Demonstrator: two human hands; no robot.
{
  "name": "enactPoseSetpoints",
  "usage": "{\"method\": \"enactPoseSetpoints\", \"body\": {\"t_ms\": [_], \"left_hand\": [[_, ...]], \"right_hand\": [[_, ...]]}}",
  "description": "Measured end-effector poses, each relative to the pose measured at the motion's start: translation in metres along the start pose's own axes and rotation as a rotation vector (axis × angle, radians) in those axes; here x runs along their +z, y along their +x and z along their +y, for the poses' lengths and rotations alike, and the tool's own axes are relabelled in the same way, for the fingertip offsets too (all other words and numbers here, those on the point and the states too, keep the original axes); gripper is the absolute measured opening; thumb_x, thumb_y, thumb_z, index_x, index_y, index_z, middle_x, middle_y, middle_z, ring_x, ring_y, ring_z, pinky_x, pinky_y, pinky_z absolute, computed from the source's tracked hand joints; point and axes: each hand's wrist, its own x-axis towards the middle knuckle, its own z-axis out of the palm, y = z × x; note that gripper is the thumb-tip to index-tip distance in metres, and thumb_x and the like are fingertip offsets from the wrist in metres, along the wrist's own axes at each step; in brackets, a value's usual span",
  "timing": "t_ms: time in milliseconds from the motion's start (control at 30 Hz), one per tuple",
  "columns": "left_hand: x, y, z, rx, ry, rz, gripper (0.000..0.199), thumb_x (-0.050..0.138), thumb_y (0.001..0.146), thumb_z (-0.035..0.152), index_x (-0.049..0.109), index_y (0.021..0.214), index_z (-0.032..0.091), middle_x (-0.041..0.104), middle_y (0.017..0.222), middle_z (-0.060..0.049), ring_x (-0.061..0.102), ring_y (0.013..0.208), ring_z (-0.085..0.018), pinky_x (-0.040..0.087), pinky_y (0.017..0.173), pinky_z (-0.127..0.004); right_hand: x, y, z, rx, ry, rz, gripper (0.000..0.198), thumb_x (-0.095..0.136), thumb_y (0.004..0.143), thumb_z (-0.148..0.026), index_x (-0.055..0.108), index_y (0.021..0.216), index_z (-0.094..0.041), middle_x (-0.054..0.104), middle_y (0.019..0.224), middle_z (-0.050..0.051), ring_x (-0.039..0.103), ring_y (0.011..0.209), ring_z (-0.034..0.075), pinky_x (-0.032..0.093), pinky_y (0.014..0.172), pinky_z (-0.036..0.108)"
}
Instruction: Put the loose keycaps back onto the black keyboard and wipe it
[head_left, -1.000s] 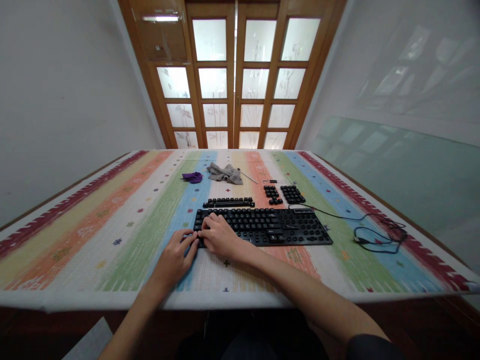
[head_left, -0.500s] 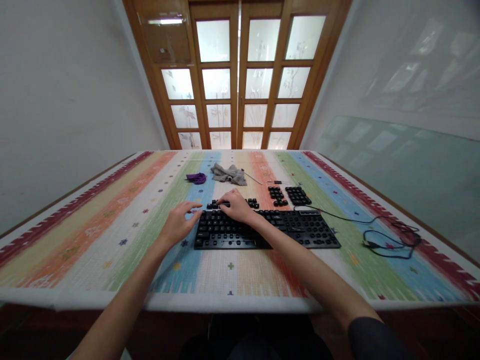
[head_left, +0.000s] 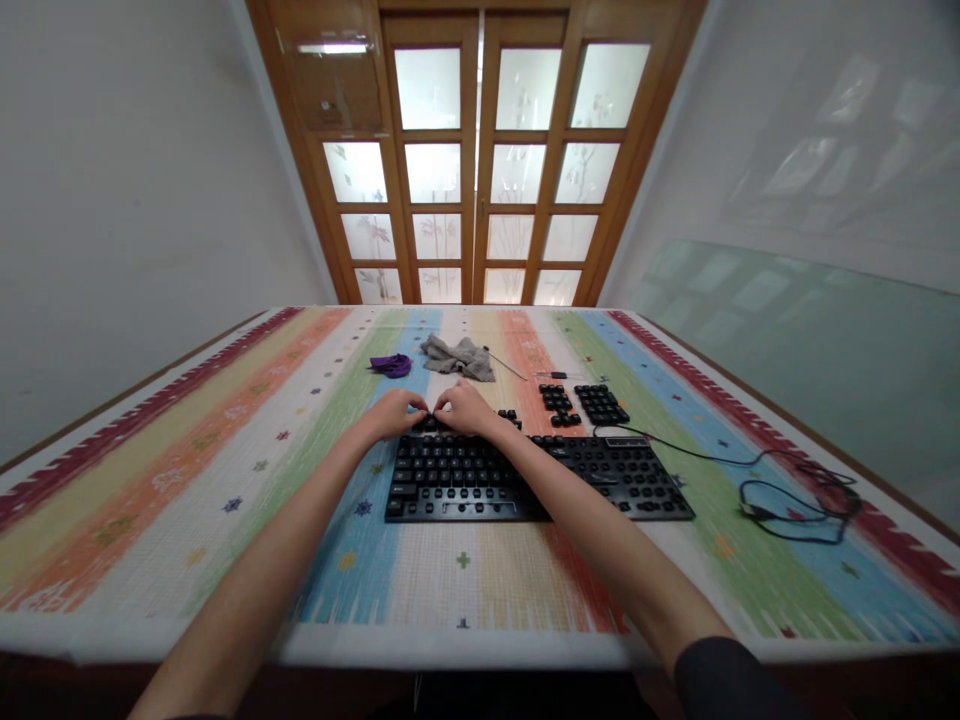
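A black keyboard [head_left: 450, 480] lies across the striped cloth; many of its right-hand positions and its bottom row show bare switch sockets without caps. Behind its back left edge is a row of loose black keycaps [head_left: 510, 417], partly hidden by my hands. My left hand [head_left: 396, 412] reaches the left end of that row, thumb and forefinger closed at a dark keycap. Right beside it, my right hand [head_left: 463, 408] has its thumb and forefinger pinched at the same spot on the row. The fingertips of both hands nearly meet, and the small caps between them are hard to separate.
Two groups of loose keycaps [head_left: 600, 404] sit behind the keyboard's right half. Farther back are a grey cloth [head_left: 457, 358], a purple cloth item [head_left: 391, 366], a thin rod [head_left: 508, 364] and a small dark-handled tool [head_left: 555, 375]. The keyboard's cable [head_left: 806, 515] coils at right.
My left hand has moved right and forward from the keyboard's left edge to the loose keycaps, its fingers closing. My right hand stays over the row, its fingers now pinched. The view has tilted slightly.
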Motion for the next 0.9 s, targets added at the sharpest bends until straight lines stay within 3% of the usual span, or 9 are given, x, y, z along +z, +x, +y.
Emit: {"method": "enactPoseSetpoints", "body": {"t_ms": [300, 433, 633, 800, 900], "left_hand": [[-0.001, 0.003, -0.003, -0.020, -0.055, -0.017, 0.023, 0.057, 0.080, 0.030, 0.075, 0.085, 0.016, 0.076, 0.083, -0.006, 0.071, 0.076, -0.021, 0.055, 0.074, -0.029], [-0.014, -0.008, 0.000, -0.010, -0.102, 0.075, 0.026, 0.057, 0.084, 0.036, 0.072, 0.089, 0.015, 0.076, 0.090, -0.007, 0.070, 0.079, -0.020, 0.056, 0.076, -0.030], [-0.024, -0.063, 0.025, 0.109, -0.175, 0.272, 0.026, 0.058, 0.089, 0.040, 0.071, 0.093, 0.018, 0.074, 0.090, -0.005, 0.068, 0.082, -0.018, 0.056, 0.078, -0.031], [-0.003, -0.115, 0.055, 0.331, -0.162, 0.264, 0.013, 0.057, 0.093, 0.025, 0.069, 0.094, 0.019, 0.072, 0.090, -0.004, 0.066, 0.087, -0.018, 0.054, 0.087, -0.034], [0.013, -0.131, 0.062, 0.387, -0.137, 0.268, 0.016, 0.055, 0.094, 0.020, 0.070, 0.098, 0.019, 0.072, 0.093, -0.006, 0.065, 0.092, -0.019, 0.055, 0.086, -0.036]], "right_hand": [[-0.001, 0.004, 0.001, -0.016, 0.048, 0.000, 0.013, 0.067, 0.082, -0.012, 0.078, 0.088, -0.015, 0.076, 0.085, 0.008, 0.058, 0.092, 0.023, 0.041, 0.083, 0.032], [-0.007, 0.003, 0.001, -0.045, 0.107, 0.069, 0.008, 0.067, 0.085, -0.015, 0.074, 0.090, -0.013, 0.074, 0.090, 0.007, 0.056, 0.094, 0.021, 0.040, 0.085, 0.032], [-0.026, -0.031, -0.005, -0.164, 0.312, 0.227, 0.007, 0.070, 0.082, -0.012, 0.067, 0.087, -0.015, 0.071, 0.086, 0.004, 0.056, 0.088, 0.019, 0.042, 0.084, 0.032], [-0.032, -0.087, -0.023, -0.230, 0.410, 0.204, 0.008, 0.070, 0.084, -0.015, 0.066, 0.091, -0.017, 0.070, 0.087, 0.003, 0.059, 0.085, 0.017, 0.044, 0.081, 0.031], [-0.026, -0.111, -0.033, -0.278, 0.401, 0.174, 0.008, 0.069, 0.084, -0.015, 0.066, 0.092, -0.018, 0.070, 0.090, 0.004, 0.059, 0.089, 0.018, 0.046, 0.082, 0.032]]}}
